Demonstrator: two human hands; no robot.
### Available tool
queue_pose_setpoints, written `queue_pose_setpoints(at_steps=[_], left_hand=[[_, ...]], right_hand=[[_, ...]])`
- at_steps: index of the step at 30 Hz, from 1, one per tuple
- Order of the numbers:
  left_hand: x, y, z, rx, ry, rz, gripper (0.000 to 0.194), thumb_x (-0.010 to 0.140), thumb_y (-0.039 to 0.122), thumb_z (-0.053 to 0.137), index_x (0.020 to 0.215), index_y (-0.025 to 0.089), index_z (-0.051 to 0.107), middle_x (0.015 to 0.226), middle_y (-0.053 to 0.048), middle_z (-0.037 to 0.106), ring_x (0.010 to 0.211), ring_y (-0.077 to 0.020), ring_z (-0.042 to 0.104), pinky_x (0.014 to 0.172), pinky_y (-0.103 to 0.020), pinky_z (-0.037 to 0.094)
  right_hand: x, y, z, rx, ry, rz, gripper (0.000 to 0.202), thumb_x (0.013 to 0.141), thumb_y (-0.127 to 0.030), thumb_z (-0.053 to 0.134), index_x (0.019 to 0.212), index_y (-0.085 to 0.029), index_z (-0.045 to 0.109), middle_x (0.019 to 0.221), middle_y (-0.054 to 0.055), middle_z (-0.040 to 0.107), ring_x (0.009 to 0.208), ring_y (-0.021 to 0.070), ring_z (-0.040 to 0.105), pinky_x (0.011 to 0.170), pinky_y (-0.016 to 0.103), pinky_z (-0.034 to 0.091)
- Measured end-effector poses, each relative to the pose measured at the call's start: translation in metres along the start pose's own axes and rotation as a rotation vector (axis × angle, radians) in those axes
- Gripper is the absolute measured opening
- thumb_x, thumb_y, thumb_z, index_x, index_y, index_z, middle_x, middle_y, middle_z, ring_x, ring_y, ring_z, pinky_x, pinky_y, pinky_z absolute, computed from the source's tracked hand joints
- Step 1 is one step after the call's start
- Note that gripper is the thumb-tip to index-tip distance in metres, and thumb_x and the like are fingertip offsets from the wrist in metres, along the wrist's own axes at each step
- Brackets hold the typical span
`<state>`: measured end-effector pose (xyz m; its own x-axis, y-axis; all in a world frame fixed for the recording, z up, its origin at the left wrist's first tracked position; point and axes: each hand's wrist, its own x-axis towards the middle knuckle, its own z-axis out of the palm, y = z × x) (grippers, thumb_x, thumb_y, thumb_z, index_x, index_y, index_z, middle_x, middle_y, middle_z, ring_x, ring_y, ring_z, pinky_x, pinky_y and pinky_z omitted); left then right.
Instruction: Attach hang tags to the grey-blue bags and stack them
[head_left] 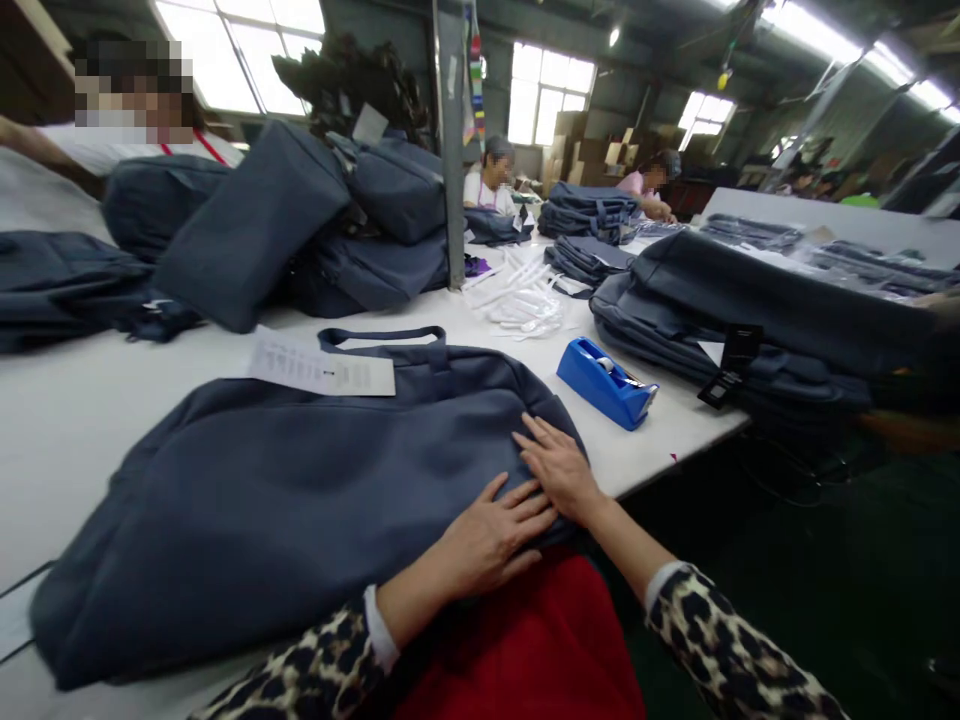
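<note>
at the far left, a dark blue folded bag (60, 285) is lying on the white table (45, 420), and a person in a white top (135, 135) is working behind it. next to that, a heap of similar bags (255, 220) is leaning and sagging in a loose pile. in front of the heap, a large dark blue bag (315, 480) is lying on its side along the near edge of the table. a printed white tag (322, 370) is resting across its upper edge, and its handle (382, 335) is standing up just behind. a grey post (451, 150) is rising beyond the handle. the left hand (491, 540) is lying flat and released on the bag's right part, its fingers stretching toward the other hand; whether the two are touching is hard to tell. clear plastic strips (521, 300) are lying in a tangle farther back. red fabric (525, 650) is showing below the hands. the right hand (556, 468) is pressing flat near the bag's right end, likewise released, fingers spreading. a blue tape dispenser (606, 385) is sitting near it, beyond the bag. at the right, a stack of bags (750, 300) is filling the table's edge, a black tag (735, 360) hanging down its front.
</note>
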<state>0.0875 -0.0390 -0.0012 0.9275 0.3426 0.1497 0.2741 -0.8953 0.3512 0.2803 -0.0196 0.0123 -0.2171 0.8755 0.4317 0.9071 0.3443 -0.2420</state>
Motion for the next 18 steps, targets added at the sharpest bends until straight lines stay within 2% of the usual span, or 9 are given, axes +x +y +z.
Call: queue_pose_setpoints(at_steps=[3, 5, 8, 11, 13, 16, 18], left_hand=[[-0.004, 0.003, 0.001, 0.031, 0.006, 0.008, 0.066, 0.091, 0.037, 0.055, 0.150, 0.027, 0.027, 0.153, -0.005, 0.040, 0.145, -0.0235, 0.027, 0.120, -0.053, 0.014], [-0.019, 0.002, -0.001, 0.082, 0.002, 0.000, 0.073, 0.089, 0.036, 0.059, 0.152, 0.025, 0.024, 0.154, -0.006, 0.038, 0.145, -0.0242, 0.027, 0.120, -0.053, 0.016], [-0.063, -0.003, -0.010, 0.195, 0.031, -0.099, 0.075, 0.090, 0.043, 0.059, 0.153, 0.025, 0.021, 0.157, -0.008, 0.033, 0.145, -0.0265, 0.027, 0.118, -0.051, 0.023], [-0.113, 0.000, -0.022, 0.332, 0.072, -0.240, 0.070, 0.093, 0.049, 0.052, 0.151, 0.021, 0.026, 0.155, -0.010, 0.037, 0.143, -0.0295, 0.031, 0.115, -0.050, 0.027], [-0.132, 0.006, -0.026, 0.428, 0.089, -0.280, 0.065, 0.094, 0.048, 0.049, 0.148, 0.017, 0.032, 0.152, -0.011, 0.040, 0.139, -0.0314, 0.036, 0.113, -0.052, 0.030], [-0.136, 0.011, -0.023, 0.599, 0.138, -0.282, 0.049, 0.097, 0.037, 0.043, 0.141, 0.016, 0.044, 0.147, -0.013, 0.046, 0.131, -0.0323, 0.046, 0.106, -0.052, 0.038], [-0.129, 0.009, -0.019, 0.704, 0.189, -0.269, 0.040, 0.099, 0.028, 0.038, 0.134, 0.016, 0.051, 0.142, -0.015, 0.051, 0.123, -0.0315, 0.053, 0.099, -0.051, 0.044]], right_hand=[[-0.017, 0.011, 0.026, -0.021, -0.049, 0.050, 0.046, 0.100, -0.032, 0.038, 0.143, -0.019, 0.045, 0.151, 0.010, 0.041, 0.138, 0.0243, 0.037, 0.111, 0.043, 0.034], [-0.020, 0.016, 0.031, -0.062, -0.048, 0.025, 0.047, 0.100, -0.034, 0.036, 0.143, -0.019, 0.045, 0.152, 0.011, 0.040, 0.139, 0.0251, 0.035, 0.111, 0.044, 0.034], [-0.017, 0.017, 0.029, -0.135, -0.027, -0.030, 0.047, 0.100, -0.036, 0.034, 0.143, -0.019, 0.045, 0.150, 0.012, 0.042, 0.138, 0.0267, 0.037, 0.110, 0.045, 0.036], [-0.015, 0.018, 0.030, -0.194, -0.008, -0.084, 0.050, 0.100, -0.040, 0.033, 0.143, -0.019, 0.045, 0.149, 0.013, 0.043, 0.137, 0.0289, 0.038, 0.109, 0.047, 0.037], [-0.016, 0.024, 0.033, -0.219, 0.003, -0.126, 0.052, 0.099, -0.043, 0.031, 0.143, -0.018, 0.045, 0.149, 0.015, 0.043, 0.136, 0.0311, 0.040, 0.107, 0.049, 0.039], [-0.014, 0.039, 0.038, -0.239, 0.008, -0.190, 0.058, 0.096, -0.046, 0.031, 0.142, -0.014, 0.045, 0.147, 0.020, 0.042, 0.133, 0.0365, 0.043, 0.099, 0.052, 0.045], [-0.010, 0.047, 0.039, -0.204, 0.024, -0.240, 0.055, 0.092, -0.044, 0.033, 0.137, -0.018, 0.052, 0.143, 0.019, 0.048, 0.131, 0.0383, 0.045, 0.095, 0.054, 0.048]])
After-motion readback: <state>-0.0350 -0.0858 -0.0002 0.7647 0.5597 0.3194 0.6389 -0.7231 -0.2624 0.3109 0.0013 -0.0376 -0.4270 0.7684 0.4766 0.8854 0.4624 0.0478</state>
